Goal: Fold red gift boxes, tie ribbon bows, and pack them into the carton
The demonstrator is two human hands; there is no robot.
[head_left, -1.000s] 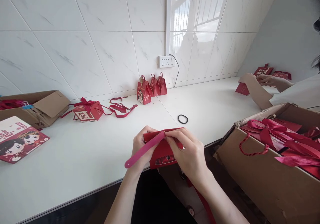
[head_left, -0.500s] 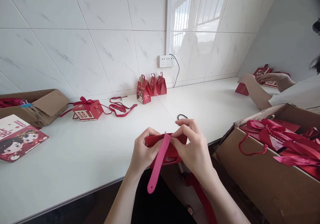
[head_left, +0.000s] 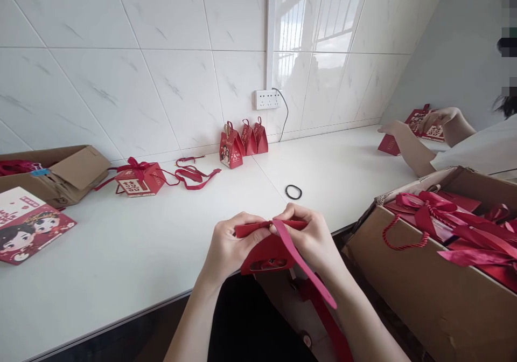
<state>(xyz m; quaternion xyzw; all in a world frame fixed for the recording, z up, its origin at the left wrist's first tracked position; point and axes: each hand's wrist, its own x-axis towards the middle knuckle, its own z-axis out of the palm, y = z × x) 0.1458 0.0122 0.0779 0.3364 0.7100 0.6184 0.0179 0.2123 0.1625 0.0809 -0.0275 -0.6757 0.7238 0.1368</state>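
Both my hands pinch the top edge of a red gift box (head_left: 262, 251) at the table's front edge. My left hand (head_left: 238, 241) is closed on its left side, thumb pressed near the middle of the top. My right hand (head_left: 305, 232) is closed at the top's right side, where a pink strap (head_left: 305, 265) begins. The strap hangs down to the right across my right wrist, its rounded end loose. An oval window shows in the box's near face. Just beyond my hands lies a black ring-shaped band (head_left: 293, 192).
Several small red gift boxes (head_left: 232, 149) stand by the wall. A ribboned red box (head_left: 139, 181), loose ribbon (head_left: 197, 176) and a printed box (head_left: 36, 227) lie leftward. Cardboard cartons (head_left: 420, 286) flank the table (head_left: 161, 243). Another person's hands (head_left: 442, 122) handle red boxes at far right.
The pink strap's loose end has swung from lower left to lower right. My right hand has lowered slightly, baring the whole black band. The other person's far hand has lifted a little.
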